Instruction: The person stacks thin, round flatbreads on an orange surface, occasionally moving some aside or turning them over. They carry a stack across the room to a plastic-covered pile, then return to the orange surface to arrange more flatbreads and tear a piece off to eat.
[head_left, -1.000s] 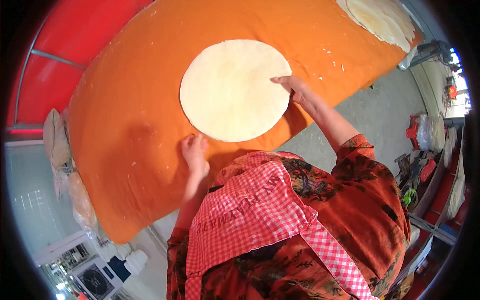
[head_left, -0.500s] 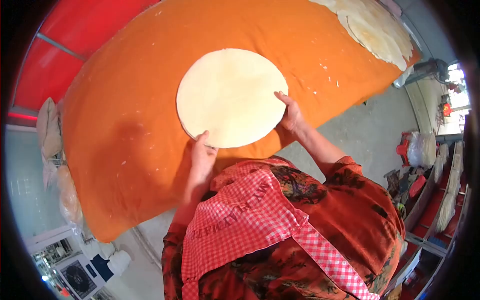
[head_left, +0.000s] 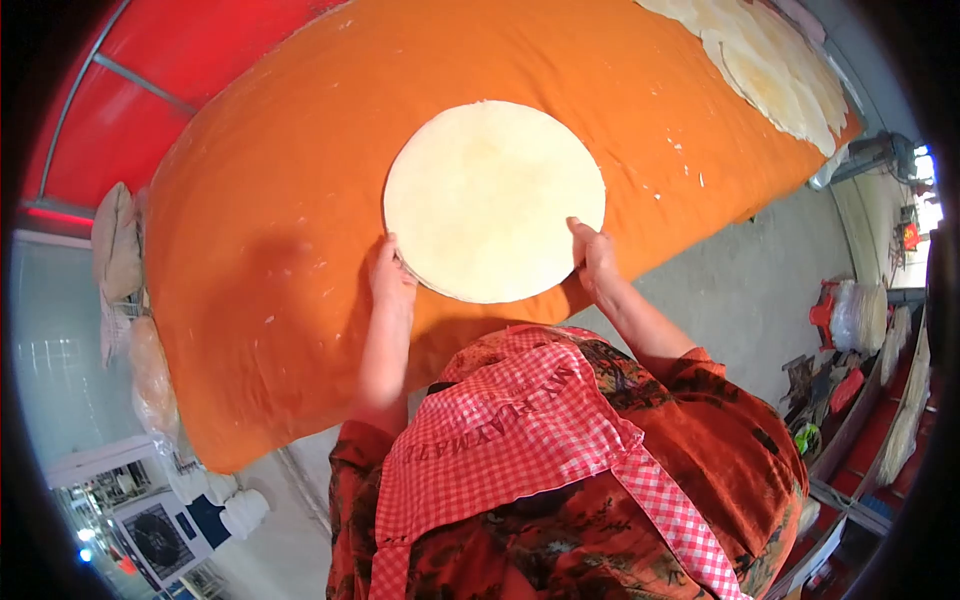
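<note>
A stack of thin round pale flatbreads (head_left: 495, 200) is before me, over the orange cloth (head_left: 250, 190) that covers the table. At the stack's lower left edge, my left hand (head_left: 393, 278) holds the rim, its fingers partly hidden by the edge. My right hand (head_left: 596, 258) grips the lower right rim, thumb on the top sheet and the other fingers underneath, out of sight. Several layers show along the stack's lower left side.
More flatbreads (head_left: 780, 80) lie in an overlapping heap at the table's far right corner. White crumbs dot the cloth. Plastic-wrapped goods (head_left: 858, 315) stand to the right, near shelving (head_left: 835, 540). A bag (head_left: 117, 240) hangs at the left edge.
My left hand has shifted up along the left rim, its thumb no longer lying on top. My right hand has slid slightly down the right rim. The view has shifted a little.
</note>
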